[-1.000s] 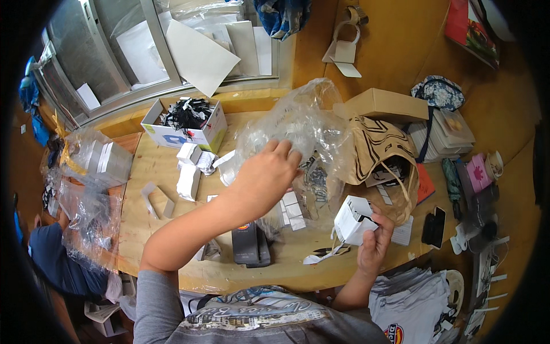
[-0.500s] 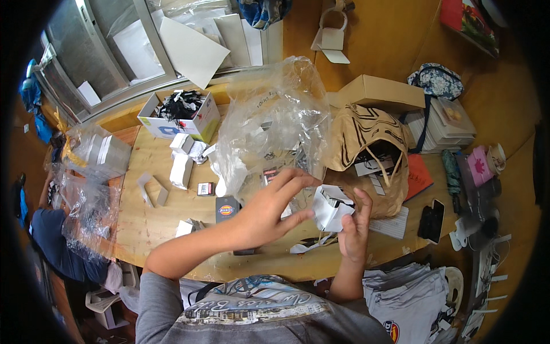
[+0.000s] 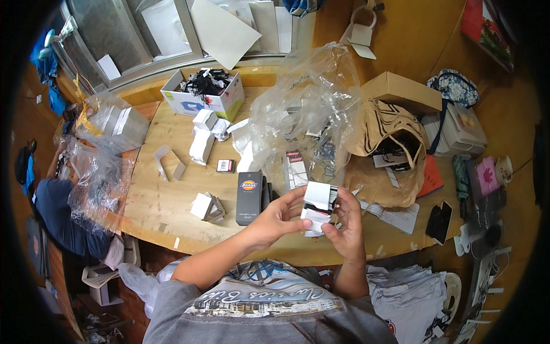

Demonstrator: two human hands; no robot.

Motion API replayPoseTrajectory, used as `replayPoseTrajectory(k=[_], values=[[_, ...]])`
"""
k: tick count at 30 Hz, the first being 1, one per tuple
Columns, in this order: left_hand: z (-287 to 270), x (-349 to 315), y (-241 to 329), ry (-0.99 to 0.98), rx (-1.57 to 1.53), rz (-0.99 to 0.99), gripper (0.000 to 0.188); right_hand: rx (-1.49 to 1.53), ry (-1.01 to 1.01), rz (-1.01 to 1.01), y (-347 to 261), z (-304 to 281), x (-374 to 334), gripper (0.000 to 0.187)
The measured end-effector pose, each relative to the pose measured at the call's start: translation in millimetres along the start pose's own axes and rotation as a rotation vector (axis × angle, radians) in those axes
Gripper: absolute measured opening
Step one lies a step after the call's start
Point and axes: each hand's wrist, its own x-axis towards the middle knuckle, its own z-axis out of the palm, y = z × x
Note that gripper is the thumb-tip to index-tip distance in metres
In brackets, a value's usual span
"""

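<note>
Over the near side of the table, I hold a small bundle of cards in a white paper wrap (image 3: 319, 196) between both hands. Dark card edges and a bit of red show in the gap of the wrap. My left hand (image 3: 281, 219) grips its left side, thumb on the lower front. My right hand (image 3: 347, 225) closes round its right side. Left of my hands lies a pile of dark grey tags (image 3: 248, 200) with a colored oval logo. Past the bundle, a clear plastic bag (image 3: 269, 117) spreads over stacks of small tags (image 3: 296, 172).
A box of black strings (image 3: 229, 97) stands at the back. White-wrapped bundles (image 3: 201, 146), a small dark card pile (image 3: 226, 166) and a paper-wrapped stack (image 3: 207, 206) lie leftward. A brown paper bag (image 3: 361, 166) and phone (image 3: 440, 221) lie right. A person (image 3: 69, 212) is at far left.
My left hand has come down onto the bundle, which both hands now hold, lower and nearer. The wrap has turned. The view has shifted, so the table appears further right.
</note>
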Motion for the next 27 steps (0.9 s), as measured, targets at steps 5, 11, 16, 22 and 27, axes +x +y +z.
replayPoseTrajectory(k=[5, 11, 16, 22, 27], values=[[-15.8, -28.8, 6.7, -0.140, -0.504, -0.176, 0.060, 0.093, -0.068, 0.142, -11.0, 13.5, -10.7, 0.056], [-37.6, -65.1, 0.7, -0.161, -0.625, -0.237, 0.060, -0.077, -0.161, 0.013, -26.3, 58.6, -10.9, 0.059], [-61.9, -98.2, -3.7, -0.101, -0.661, -0.221, 0.054, -0.310, -0.252, -0.036, -36.6, 104.8, -14.3, 0.048], [-98.7, -141.9, -2.1, -0.063, -0.516, -0.180, 0.059, -0.351, -0.342, -0.095, -36.4, 152.6, -25.7, 0.040], [-116.5, -167.9, -13.0, 0.059, -0.523, -0.171, 0.068, -0.428, -0.381, -0.070, -30.0, 184.3, -38.3, 0.045]])
